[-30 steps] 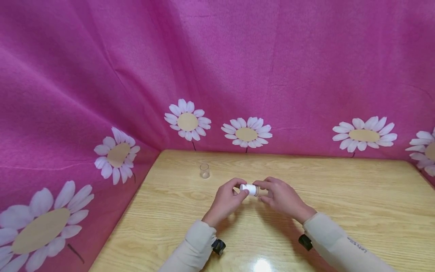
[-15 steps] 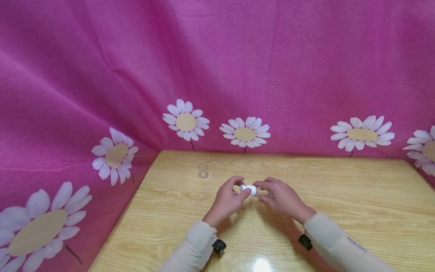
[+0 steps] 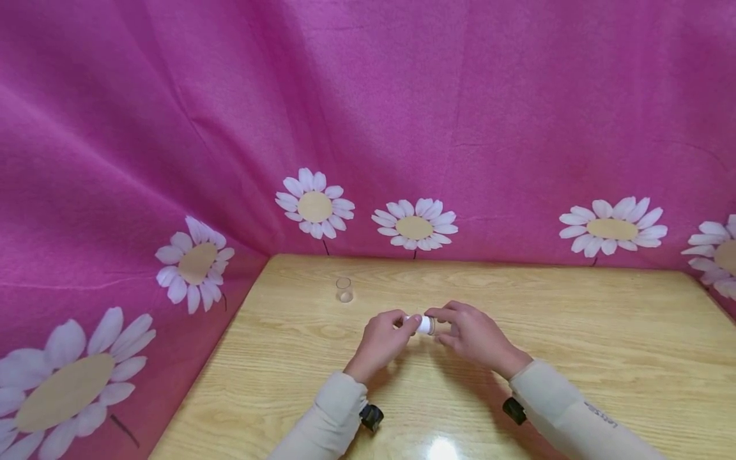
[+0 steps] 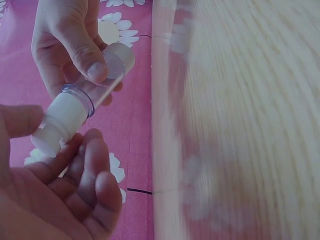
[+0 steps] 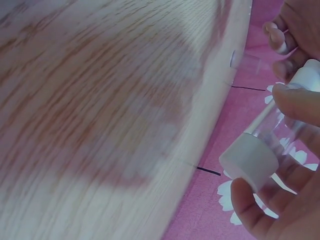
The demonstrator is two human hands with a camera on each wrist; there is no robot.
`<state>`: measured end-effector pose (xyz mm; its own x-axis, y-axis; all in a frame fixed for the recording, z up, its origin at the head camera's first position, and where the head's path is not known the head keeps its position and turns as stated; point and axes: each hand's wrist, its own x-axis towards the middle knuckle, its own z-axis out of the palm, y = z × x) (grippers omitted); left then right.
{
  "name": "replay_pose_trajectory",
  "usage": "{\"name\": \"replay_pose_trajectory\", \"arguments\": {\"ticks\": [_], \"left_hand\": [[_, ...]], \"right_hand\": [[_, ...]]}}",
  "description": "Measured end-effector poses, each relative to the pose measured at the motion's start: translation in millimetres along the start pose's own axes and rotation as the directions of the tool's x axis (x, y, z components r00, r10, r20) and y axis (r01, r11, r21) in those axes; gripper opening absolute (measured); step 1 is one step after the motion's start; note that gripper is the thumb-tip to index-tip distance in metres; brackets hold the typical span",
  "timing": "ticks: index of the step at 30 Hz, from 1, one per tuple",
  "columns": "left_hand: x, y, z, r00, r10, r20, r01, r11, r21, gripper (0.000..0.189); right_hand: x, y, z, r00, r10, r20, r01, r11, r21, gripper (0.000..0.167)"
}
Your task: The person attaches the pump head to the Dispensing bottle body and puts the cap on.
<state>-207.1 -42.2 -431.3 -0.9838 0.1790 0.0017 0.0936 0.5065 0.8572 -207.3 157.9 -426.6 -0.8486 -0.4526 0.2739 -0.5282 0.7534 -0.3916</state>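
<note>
A small clear pump bottle with a white top and a white base (image 3: 425, 324) is held lying sideways above the table. My left hand (image 3: 382, 340) pinches its white pump top (image 4: 66, 114) between thumb and forefinger, the other fingers loosely bent beneath. From the other end, my right hand (image 3: 478, 335) grips the transparent body, thumb across it; in the right wrist view a fingertip touches the white base (image 5: 250, 161). A clear cylindrical cap (image 3: 344, 291) stands on the table, beyond and left of both hands.
The light wood table (image 3: 575, 332) runs back to a pink cloth (image 3: 506, 128) printed with white daisies, which also hangs along the left side. A bright light reflection lies on the tabletop near the front.
My left thumb and fingers have shifted around the pump top, covering more of its white end. The bottle has turned slightly. My right hand has barely moved, and the clear cap stays put.
</note>
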Motion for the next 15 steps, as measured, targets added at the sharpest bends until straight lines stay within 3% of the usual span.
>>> {"name": "replay_pose_trajectory", "arguments": {"ticks": [5, 15], "left_hand": [[-1.3, -3.8, -1.9, 0.999, 0.042, 0.035, -0.040, 0.998, -0.057, 0.022], [-2.7, -8.4, -2.6, 0.993, 0.108, 0.053, -0.102, 0.990, -0.101, 0.038]], "right_hand": [[2.0, -0.1, 0.7, 1.000, -0.010, 0.003, 0.010, 1.000, 0.006, 0.041], [2.9, -0.5, 3.3, 1.000, -0.012, -0.006, 0.012, 1.000, 0.024, 0.041]]}}
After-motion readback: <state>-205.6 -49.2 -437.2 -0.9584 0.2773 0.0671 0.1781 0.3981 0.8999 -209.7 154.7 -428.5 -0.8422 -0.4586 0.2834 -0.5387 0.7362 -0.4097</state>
